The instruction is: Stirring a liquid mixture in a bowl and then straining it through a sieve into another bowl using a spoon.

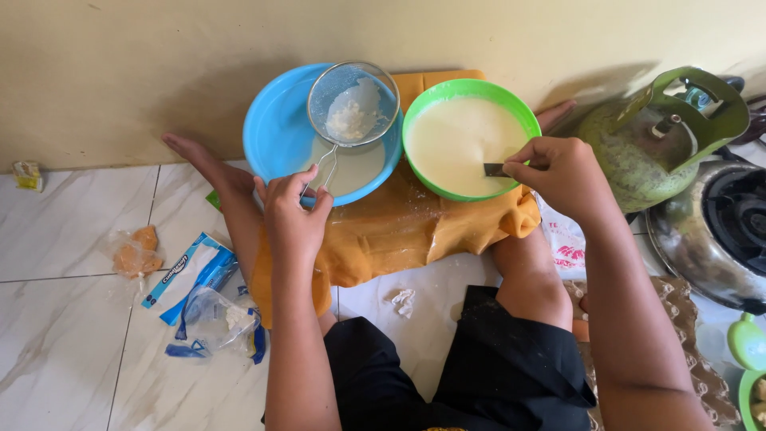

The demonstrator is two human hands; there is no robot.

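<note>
Left hand clenched on wire sieve handle, over blue bowl on orange cloth. Right hand gripping dark utensil in green bowl of pale batter, on floor near wall.

White marble-look tiled floor, bounded by a beige wall at the far edge. An orange cloth is spread near the wall. Left: torn plastic wrappers and a small bag. Right: a gas stove, a green gas cylinder.
</note>
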